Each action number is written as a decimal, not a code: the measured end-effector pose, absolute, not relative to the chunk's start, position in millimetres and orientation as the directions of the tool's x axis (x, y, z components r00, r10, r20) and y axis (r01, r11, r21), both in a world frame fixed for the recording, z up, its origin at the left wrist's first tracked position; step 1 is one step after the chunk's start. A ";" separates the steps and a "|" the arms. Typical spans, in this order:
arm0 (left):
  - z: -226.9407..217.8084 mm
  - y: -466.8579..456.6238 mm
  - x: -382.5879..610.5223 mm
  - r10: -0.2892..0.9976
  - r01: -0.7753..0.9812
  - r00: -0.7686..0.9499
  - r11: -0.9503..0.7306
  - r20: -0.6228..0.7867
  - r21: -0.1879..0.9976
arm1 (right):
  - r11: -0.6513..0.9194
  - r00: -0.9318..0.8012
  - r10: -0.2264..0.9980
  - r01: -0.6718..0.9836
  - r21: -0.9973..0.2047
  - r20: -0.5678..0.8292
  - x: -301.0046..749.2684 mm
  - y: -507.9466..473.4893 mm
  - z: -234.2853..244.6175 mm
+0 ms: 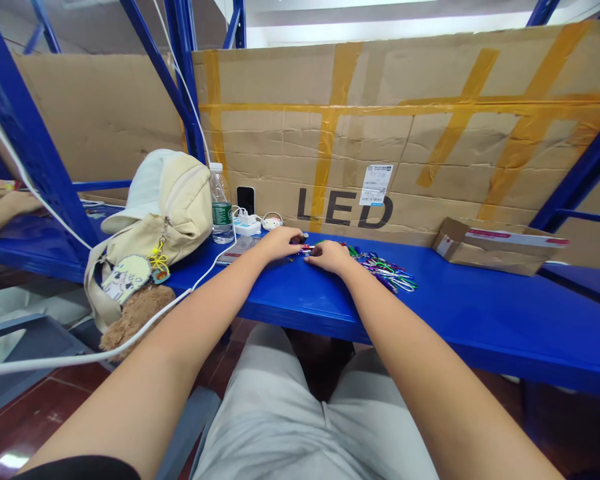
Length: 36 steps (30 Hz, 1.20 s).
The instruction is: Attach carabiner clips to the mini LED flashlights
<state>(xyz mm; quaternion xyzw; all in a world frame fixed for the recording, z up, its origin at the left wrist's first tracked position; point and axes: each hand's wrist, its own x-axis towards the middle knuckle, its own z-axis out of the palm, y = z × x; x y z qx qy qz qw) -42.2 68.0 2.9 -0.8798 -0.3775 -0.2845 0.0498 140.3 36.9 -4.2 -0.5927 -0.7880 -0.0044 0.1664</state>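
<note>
Both my hands are over the blue table, close together. My left hand has its fingers curled in, with a small dark piece at the fingertips; what it grips is too small to make out. Just to the right, my right hand is closed too, thumb against fingers, and its contents are hidden. Small red and blue pieces show between the hands. Beside my right wrist lies a pile of shiny, thin, looped pieces in green, blue, purple and silver, resembling carabiner clips. Part of the pile is behind my right hand.
A cream backpack with a pale cap stands at left, next to a water bottle. Behind are a phone and a white power strip. A white cable crosses my left arm. At right sits an open cardboard box.
</note>
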 end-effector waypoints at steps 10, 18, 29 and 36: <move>1.7 66.1 -43.5 0.673 0.689 0.591 -0.708 0.444 0.155 | 0.510 -0.256 0.735 0.819 -0.263 0.628 144.5 39.4 1.1; 3.6 60.2 -39.8 0.639 0.635 0.626 -0.750 0.448 0.183 | 0.645 -0.314 0.645 0.712 -0.277 0.696 143.5 39.1 0.3; -1.7 74.0 -49.3 0.708 0.695 0.518 -0.675 0.481 0.246 | 0.583 -0.454 0.740 0.801 -0.137 0.497 116.0 22.4 -5.2; 0.6 74.8 -50.3 0.727 0.732 0.467 -0.637 0.504 0.241 | 0.519 -0.446 0.808 0.848 -0.108 0.385 102.4 25.8 -12.9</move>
